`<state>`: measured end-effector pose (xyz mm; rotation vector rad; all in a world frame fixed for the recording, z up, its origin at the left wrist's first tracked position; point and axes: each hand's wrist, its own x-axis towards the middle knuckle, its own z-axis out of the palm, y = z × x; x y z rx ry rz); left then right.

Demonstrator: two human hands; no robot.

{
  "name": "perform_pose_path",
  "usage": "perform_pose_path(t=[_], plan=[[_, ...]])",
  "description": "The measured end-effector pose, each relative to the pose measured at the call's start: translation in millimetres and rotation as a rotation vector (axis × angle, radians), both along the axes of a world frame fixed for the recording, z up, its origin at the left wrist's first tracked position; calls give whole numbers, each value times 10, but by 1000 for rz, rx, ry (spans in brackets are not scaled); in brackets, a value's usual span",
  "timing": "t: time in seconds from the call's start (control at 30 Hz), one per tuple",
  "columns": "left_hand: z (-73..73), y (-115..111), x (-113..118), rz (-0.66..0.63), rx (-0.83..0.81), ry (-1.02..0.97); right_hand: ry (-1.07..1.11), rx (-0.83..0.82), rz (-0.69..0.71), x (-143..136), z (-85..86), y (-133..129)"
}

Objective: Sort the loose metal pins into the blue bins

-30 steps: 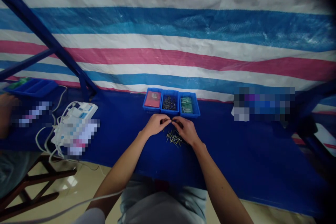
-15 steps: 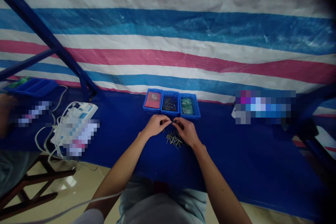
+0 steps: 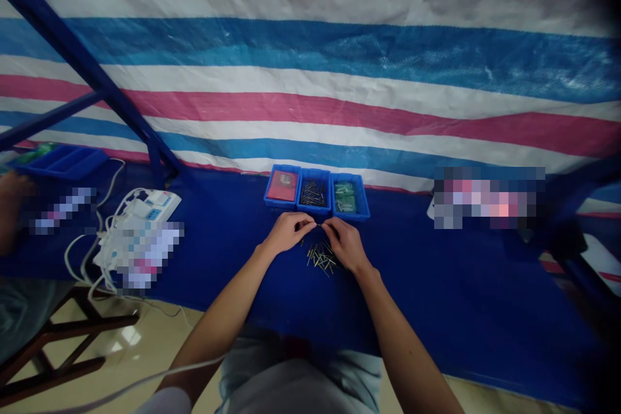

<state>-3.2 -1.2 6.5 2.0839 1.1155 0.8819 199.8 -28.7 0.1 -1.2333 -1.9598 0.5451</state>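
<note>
My left hand (image 3: pixel 290 231) and my right hand (image 3: pixel 345 240) meet just in front of the blue bins, each closed in a pinch. A tiny pale sliver shows between their fingertips, too small to name. Under and beside my right hand lies a loose pile of thin brass-and-dark metal pieces (image 3: pixel 322 257), like screws or pins. Similar dark pieces fill the middle blue bin (image 3: pixel 315 209). In the left blue bin (image 3: pixel 281 204) is a flat red piece with a small clear item on it. The right blue bin (image 3: pixel 353 215) holds small green and whitish pieces.
A white power strip (image 3: pixel 167 202) with tangled cables lies on the blue table (image 3: pixel 466 297) at left. Farther left are a blue tray (image 3: pixel 72 165) and another person's blurred hand (image 3: pixel 12 200). Blurred-out items lie at both sides. A striped sheet (image 3: pixel 310 103) hangs behind.
My fingertips have drawn slightly apart, the right ones shifting a little to the right, and a thin pale bit shows in the gap. The bins and the pile look the same.
</note>
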Motion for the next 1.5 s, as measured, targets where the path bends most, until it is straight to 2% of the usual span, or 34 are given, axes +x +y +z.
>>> perform_pose_path(t=[0.13,0.2,0.3,0.4,0.5,0.63,0.73,0.93,1.03,1.27,1.5], plan=[[5,-3,6,23,15,-45,1,-2,0,7,-4,6],[-5,0,6,90,39,-117,7,-2,-5,14,-10,11],[-38,15,-1,291,76,-245,6,-5,-6,22,-22,16],[-76,39,-12,513,95,-286,-11,-3,14,17,-42,23],[-97,60,-20,614,88,-220,-38,-1,18,5,-64,32],[-88,59,-23,486,38,-104,-49,-4,6,-3,-74,30],[-68,39,-25,366,28,-115,-40,-11,2,0,-66,21],[-13,58,-84,-26,-37,-69,-40,-24,-2,10,-49,12],[0,106,-168,-133,-61,-7,-38,-28,3,11,-39,11],[-4,159,-285,-270,-112,74,-44,-21,-3,3,-39,14],[-43,175,-312,-252,-81,152,-46,-23,-5,10,-51,17]])
